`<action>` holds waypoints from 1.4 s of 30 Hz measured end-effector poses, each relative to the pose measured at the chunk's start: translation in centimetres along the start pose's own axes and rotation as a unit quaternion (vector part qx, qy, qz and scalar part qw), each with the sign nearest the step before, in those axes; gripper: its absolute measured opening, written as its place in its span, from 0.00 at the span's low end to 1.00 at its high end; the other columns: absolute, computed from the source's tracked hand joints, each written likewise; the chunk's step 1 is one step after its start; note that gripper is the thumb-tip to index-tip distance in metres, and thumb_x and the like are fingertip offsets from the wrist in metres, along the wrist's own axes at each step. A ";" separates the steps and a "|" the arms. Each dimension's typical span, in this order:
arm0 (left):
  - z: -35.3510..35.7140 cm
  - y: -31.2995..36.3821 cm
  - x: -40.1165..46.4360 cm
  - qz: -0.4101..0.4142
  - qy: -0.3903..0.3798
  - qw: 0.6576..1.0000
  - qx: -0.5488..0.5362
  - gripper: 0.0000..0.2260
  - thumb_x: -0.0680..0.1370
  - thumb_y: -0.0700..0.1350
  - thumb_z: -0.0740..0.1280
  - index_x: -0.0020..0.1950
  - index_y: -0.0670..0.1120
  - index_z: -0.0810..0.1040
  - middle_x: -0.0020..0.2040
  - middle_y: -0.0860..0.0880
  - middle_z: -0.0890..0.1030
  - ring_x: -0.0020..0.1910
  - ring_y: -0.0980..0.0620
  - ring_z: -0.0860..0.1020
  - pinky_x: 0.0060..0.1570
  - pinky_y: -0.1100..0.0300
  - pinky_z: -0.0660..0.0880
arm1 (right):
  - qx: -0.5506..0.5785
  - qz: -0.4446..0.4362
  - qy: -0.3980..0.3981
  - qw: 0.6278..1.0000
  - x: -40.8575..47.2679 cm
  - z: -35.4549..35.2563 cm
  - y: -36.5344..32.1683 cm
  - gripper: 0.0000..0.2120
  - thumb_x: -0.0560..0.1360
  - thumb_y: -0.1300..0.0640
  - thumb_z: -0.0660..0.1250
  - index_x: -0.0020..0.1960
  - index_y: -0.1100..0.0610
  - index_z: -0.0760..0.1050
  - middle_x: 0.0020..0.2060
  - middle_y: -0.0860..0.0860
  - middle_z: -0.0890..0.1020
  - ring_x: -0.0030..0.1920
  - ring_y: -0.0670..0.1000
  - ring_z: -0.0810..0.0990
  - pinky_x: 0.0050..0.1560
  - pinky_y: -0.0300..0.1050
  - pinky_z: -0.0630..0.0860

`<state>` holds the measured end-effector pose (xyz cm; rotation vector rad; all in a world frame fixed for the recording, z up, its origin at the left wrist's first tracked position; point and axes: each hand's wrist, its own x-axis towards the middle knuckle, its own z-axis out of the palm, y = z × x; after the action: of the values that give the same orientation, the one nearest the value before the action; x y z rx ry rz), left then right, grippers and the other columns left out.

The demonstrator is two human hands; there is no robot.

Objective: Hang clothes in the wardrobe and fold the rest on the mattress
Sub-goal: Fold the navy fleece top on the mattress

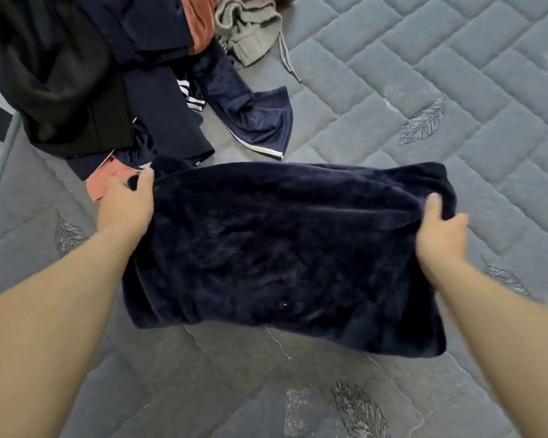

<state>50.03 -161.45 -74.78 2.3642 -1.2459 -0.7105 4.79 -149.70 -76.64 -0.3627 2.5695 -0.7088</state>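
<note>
Both hands are clamped on opposite ends of a dark navy fleece garment (285, 248): the left hand (125, 205) pinches its far left corner with thumb on top, and the right hand (440, 229) grips the right edge, thumb over the cloth and fingers tucked beneath. The hands are well apart, with the cloth spread between them in a rough rectangle, its near edge lying on the mattress (456, 90).

This looks like the folding step, midway: the piece appears already doubled, thick at its edges. The next move probably calls for bringing one end across to the other, keeping the edges lined up, since plush fabric of this sort is bulky and tends to slump instead of creasing.

Beyond the left hand lies a heap of unfolded clothes: a black garment (57, 83), smooth, shiny navy track pants with white stripes (244, 112), a rust-pink piece (103, 183) touching the left hand, and farther off a grey knit item with a drawstring (250, 30). The mattress is grey, quilted in a herringbone pattern with stitched leaf motifs.
</note>
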 end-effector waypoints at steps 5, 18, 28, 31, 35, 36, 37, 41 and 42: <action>2.1 -2.1 -7.8 -0.070 0.005 0.997 0.034 0.33 0.78 0.68 0.58 0.67 0.40 0.67 0.66 0.36 0.73 0.65 0.33 0.72 0.64 0.40 0.68 | -0.096 0.035 0.042 0.994 -10.9 1.8 4.7 0.36 0.73 0.30 0.59 0.62 0.61 0.69 0.59 0.62 0.77 0.61 0.66 0.74 0.59 0.63 0.72; -6.2 -9.5 -8.3 0.062 -0.023 0.958 0.280 0.36 0.78 0.71 0.45 0.51 0.41 0.77 0.48 0.31 0.80 0.50 0.31 0.79 0.49 0.43 0.74 | -0.164 0.028 -0.053 0.985 -7.0 -4.2 8.4 0.41 0.70 0.24 0.56 0.50 0.65 0.72 0.54 0.65 0.80 0.54 0.66 0.78 0.53 0.55 0.74; -1.1 -4.1 -3.9 -0.096 -0.029 0.992 0.077 0.41 0.69 0.78 0.52 0.69 0.50 0.70 0.71 0.41 0.69 0.71 0.38 0.64 0.69 0.41 0.60 | -0.284 -0.319 0.009 0.904 -10.8 2.1 0.7 0.40 0.75 0.42 0.59 0.79 0.59 0.50 0.78 0.60 0.52 0.77 0.62 0.51 0.73 0.66 0.40; -0.4 -0.6 -0.9 -0.076 -0.038 0.996 0.016 0.34 0.72 0.75 0.53 0.59 0.50 0.78 0.64 0.43 0.76 0.65 0.39 0.71 0.66 0.44 0.66 | -0.336 -0.417 -0.087 0.840 -11.2 5.7 -3.8 0.41 0.76 0.31 0.48 0.80 0.52 0.44 0.79 0.58 0.48 0.79 0.60 0.45 0.72 0.70 0.38; 1.2 2.6 2.5 -0.033 -0.111 0.987 -0.107 0.09 0.77 0.52 0.65 0.40 0.49 0.74 0.39 0.52 0.76 0.39 0.52 0.74 0.46 0.60 0.72 | -0.393 -0.463 -0.183 0.773 -12.0 10.1 -5.3 0.39 0.73 0.26 0.34 0.79 0.44 0.34 0.79 0.51 0.38 0.79 0.55 0.36 0.71 0.69 0.32; 1.0 2.9 3.6 -0.046 -0.054 0.990 -0.125 0.10 0.78 0.50 0.63 0.38 0.50 0.69 0.37 0.53 0.72 0.36 0.53 0.69 0.39 0.64 0.69 | -0.400 -0.453 -0.191 0.774 -12.1 10.8 -4.8 0.38 0.74 0.27 0.33 0.79 0.44 0.33 0.79 0.51 0.37 0.78 0.55 0.35 0.72 0.68 0.32; 0.4 3.1 4.5 -0.072 0.016 0.987 -0.146 0.11 0.79 0.49 0.61 0.37 0.50 0.66 0.38 0.51 0.72 0.37 0.51 0.68 0.36 0.68 0.67 | -0.403 -0.447 -0.183 0.777 -12.2 11.4 -4.4 0.37 0.74 0.28 0.32 0.78 0.44 0.33 0.79 0.51 0.36 0.78 0.55 0.34 0.73 0.67 0.32; -1.5 0.1 6.9 -0.207 0.120 0.958 -0.159 0.13 0.84 0.49 0.55 0.59 0.45 0.75 0.63 0.43 0.77 0.58 0.44 0.75 0.57 0.59 0.71 | -0.417 -0.453 -0.139 0.776 -11.9 12.7 -3.9 0.35 0.76 0.30 0.30 0.78 0.45 0.31 0.79 0.53 0.37 0.78 0.55 0.33 0.73 0.66 0.32; -1.4 -0.8 6.5 -0.215 0.079 0.963 -0.140 0.19 0.83 0.54 0.56 0.66 0.45 0.75 0.66 0.44 0.77 0.63 0.43 0.75 0.63 0.55 0.70 | -0.416 -0.458 -0.129 0.775 -11.9 12.9 -3.8 0.35 0.77 0.31 0.31 0.79 0.46 0.33 0.79 0.54 0.38 0.78 0.56 0.35 0.73 0.67 0.33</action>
<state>54.55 -166.35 -75.79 2.4091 -0.5255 -0.7477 21.81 -154.04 -80.40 -1.9108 2.1590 0.2993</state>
